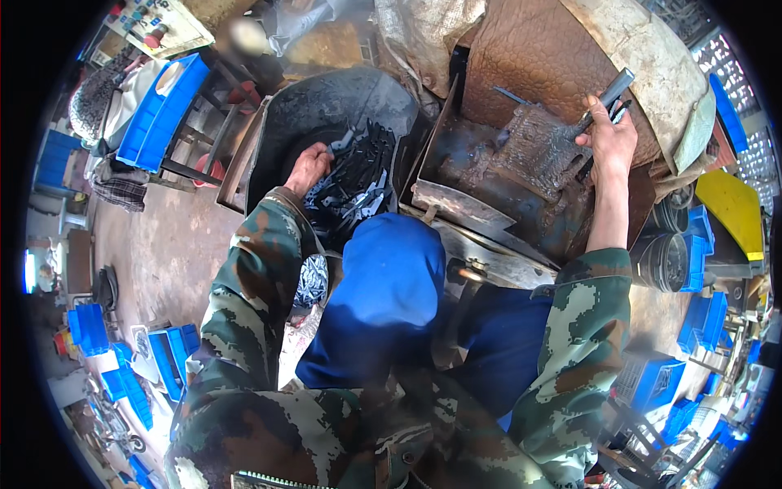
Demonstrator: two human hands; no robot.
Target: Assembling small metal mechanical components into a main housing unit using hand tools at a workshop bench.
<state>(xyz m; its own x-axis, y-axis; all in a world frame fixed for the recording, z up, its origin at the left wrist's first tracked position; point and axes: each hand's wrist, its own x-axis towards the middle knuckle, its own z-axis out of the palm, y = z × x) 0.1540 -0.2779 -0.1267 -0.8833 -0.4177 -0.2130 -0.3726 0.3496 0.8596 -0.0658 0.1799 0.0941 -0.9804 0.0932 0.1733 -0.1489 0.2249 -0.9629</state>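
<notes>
My left hand (309, 169) is inside a black tub (281, 110), its fingers closed at the edge of a heap of dark, flat metal pieces (366, 179). A small grey metal piece shows at the fingertips. My right hand (612, 138) is wrapped round a dark grey cylindrical bar (617, 86), which slants up to the right. The bar's lower end is above a metal tray (444, 194). Inside that tray lies a rough, mud-coated block (529, 151), left of my right hand. Wet-looking brown residue covers the block and the tray floor.
A brown leathery sheet (538, 57) and pale sacking (635, 41) stand behind the tray. On the left, a blue bin (163, 110) rests on a metal frame. Dark buckets (660, 262) and a yellow panel (731, 213) are at the right. My knees are close to the tub and tray.
</notes>
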